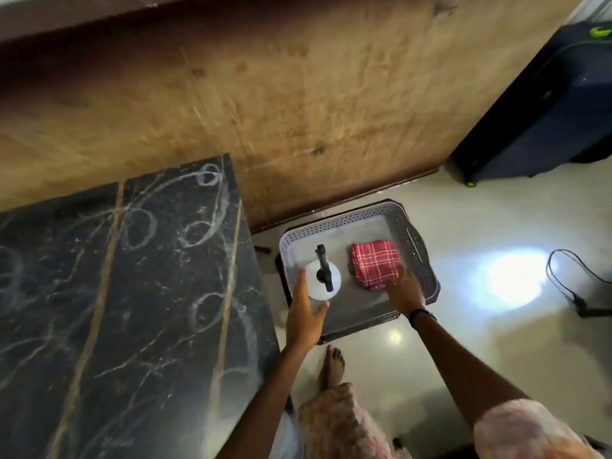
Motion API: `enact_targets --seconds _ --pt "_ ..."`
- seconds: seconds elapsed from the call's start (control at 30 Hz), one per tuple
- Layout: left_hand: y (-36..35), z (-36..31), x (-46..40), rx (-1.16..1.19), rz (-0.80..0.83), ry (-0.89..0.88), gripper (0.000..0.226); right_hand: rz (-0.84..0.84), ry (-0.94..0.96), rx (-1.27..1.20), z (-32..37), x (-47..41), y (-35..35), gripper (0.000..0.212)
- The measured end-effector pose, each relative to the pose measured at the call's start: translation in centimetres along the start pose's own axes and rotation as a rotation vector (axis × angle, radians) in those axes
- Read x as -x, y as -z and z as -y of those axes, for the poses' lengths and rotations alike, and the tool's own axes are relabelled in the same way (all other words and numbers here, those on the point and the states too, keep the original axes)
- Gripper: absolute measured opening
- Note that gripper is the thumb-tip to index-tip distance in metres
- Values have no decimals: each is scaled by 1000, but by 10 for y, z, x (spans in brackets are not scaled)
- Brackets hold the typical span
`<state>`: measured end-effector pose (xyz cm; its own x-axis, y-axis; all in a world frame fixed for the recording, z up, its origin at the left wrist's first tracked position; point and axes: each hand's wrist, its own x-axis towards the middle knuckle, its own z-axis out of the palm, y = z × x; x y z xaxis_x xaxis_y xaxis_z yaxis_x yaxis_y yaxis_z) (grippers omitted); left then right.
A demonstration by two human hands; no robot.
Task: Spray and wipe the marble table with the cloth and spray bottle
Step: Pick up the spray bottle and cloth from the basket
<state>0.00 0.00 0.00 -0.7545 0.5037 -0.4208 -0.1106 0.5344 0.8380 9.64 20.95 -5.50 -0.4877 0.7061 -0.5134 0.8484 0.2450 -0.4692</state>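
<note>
A black marble table (132, 293) with white veins and gold strips fills the left. Beside it on the floor stands a white perforated basket (420, 260). Inside it a white spray bottle (323, 281) with a black nozzle stands upright, and a folded red checked cloth (374, 261) lies to its right. My left hand (306, 313) wraps around the bottle's near side. My right hand (404, 289) reaches onto the cloth's near right edge, fingers touching it; whether they grip it is hidden.
A wooden panel wall (298, 94) runs behind the table and basket. A dark blue suitcase (546, 111) stands at the far right. A black cable (569, 276) lies on the glossy floor at the right. My bare foot (332, 366) stands near the basket.
</note>
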Motion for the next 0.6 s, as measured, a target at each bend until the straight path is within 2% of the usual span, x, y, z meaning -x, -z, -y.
enact_targets --seconds 0.1,0.27,0.33,0.43,0.53,0.6 --pt "-14 4 -20 -17 -49 -10 90 -64 -29 53 4 -26 -5 47" --pt "-27 10 -48 -18 -115 -52 88 -63 -92 81 9 -50 -10 67" --pt "-30 11 -59 -12 -125 -77 83 -51 -111 54 5 -61 -11 61" --pt "-37 13 -72 6 -136 -61 71 -9 -93 -88 -2 -71 -9 38" --pt "-38 6 -76 36 -172 -54 49 1 -44 -190 5 -59 -1 33" --pt "-35 -5 -75 35 -183 -79 42 31 -31 -317 17 -41 8 32"
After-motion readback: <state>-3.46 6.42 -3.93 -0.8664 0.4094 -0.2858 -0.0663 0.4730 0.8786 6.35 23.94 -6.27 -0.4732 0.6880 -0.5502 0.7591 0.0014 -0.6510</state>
